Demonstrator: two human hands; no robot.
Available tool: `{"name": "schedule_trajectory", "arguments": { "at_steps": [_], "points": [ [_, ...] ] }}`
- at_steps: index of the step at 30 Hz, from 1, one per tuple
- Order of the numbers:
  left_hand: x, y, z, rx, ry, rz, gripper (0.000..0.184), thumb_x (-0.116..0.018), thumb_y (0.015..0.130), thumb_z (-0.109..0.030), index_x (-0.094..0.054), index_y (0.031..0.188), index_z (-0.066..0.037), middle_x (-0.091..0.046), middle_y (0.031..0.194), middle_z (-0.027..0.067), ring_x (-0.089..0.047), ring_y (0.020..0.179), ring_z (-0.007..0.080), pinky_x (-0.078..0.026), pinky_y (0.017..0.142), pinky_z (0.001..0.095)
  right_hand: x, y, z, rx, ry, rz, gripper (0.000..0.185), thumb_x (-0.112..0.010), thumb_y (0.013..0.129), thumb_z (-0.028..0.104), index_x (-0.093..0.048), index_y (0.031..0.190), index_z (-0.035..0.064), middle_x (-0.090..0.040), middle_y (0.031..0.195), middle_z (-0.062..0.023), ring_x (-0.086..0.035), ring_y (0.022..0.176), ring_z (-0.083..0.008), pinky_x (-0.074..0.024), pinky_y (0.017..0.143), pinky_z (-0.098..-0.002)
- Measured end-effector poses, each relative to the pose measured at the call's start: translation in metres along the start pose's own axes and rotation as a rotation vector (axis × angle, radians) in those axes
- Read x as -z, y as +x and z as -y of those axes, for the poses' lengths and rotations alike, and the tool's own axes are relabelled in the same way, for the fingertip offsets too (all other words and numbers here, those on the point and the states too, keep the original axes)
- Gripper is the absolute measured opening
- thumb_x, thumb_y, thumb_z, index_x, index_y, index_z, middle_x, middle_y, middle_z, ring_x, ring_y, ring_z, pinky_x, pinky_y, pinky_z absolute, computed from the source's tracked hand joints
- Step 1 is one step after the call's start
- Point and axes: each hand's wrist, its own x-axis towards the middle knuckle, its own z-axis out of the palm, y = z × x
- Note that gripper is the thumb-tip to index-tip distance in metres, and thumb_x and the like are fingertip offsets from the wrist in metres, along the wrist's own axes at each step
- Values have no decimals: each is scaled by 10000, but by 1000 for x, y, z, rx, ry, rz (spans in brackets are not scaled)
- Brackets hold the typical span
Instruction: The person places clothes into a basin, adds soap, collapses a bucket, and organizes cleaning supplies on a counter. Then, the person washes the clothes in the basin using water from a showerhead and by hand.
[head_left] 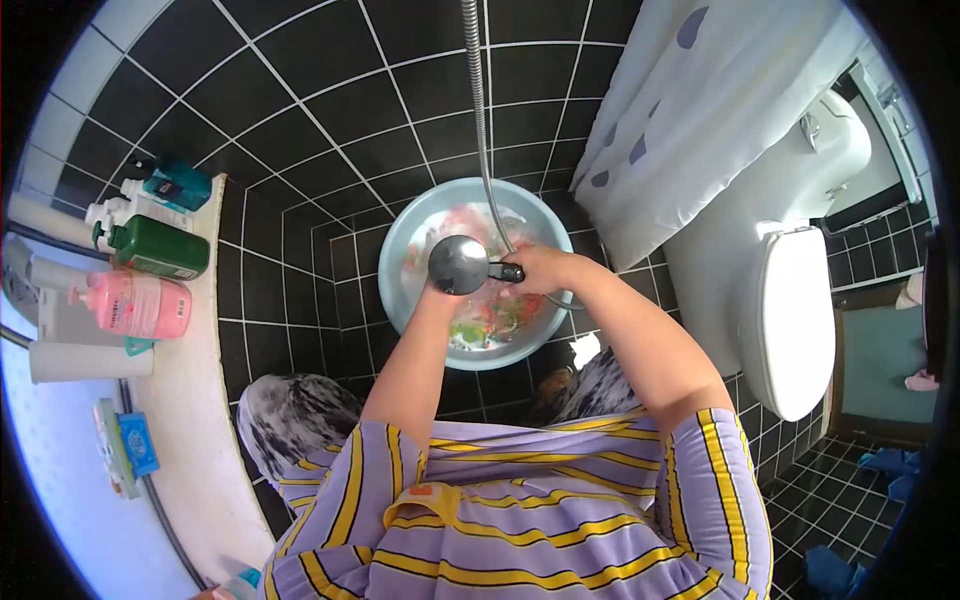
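Note:
My right hand (540,270) is closed around the black handle of a shower head (458,266). The dark round head faces away from me over a light blue basin (392,262). A metal hose (476,90) comes down from above and runs behind my right hand. My left hand (436,302) reaches in under the shower head, which covers its fingers. Wet cloth (470,334) with red, green and white patterns lies in the basin, partly blocked from sight by the shower head and my hands.
On the left, a ledge (205,400) holds a pink pump bottle (142,305), a green pump bottle (160,248) and other bottles. A white toilet (792,320) stands at the right, beside a pale curtain (665,120). Black tiles surround the basin.

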Motion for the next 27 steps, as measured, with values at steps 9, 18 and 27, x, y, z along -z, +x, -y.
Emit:
{"name": "schedule_trajectory", "arguments": {
  "at_steps": [9, 18, 27],
  "points": [
    [-61, -40, -8, 172, -374, -403, 458, -450, 959, -484, -601, 1121, -83, -634, 1093, 120, -560, 1082, 277, -440, 948, 396, -17, 32, 1, -250, -13, -120, 596, -771, 745, 418, -623, 1197, 59, -684, 1078, -204, -650, 1038, -358, -498, 909, -408],
    [-91, -64, -17, 92, 147, -580, 657, -549, 911, -605, -454, 1315, -96, -587, 1164, 66, -531, 1090, 183, -434, 903, 338, -63, 71, 15, -283, 278, 49, 793, -808, 687, 340, -462, 1273, -66, -649, 1086, -244, -649, 988, -331, -506, 862, -382],
    [-108, -76, -114, 64, 1128, -251, 525, -581, 982, -357, -400, 1343, -22, -581, 1098, 71, -573, 922, 152, -406, 963, 322, -26, 108, 37, -245, 1058, 46, 271, -505, 944, 104, -549, 1199, 23, -650, 1005, -95, -640, 828, -174, -537, 675, -299]
  ]
}}
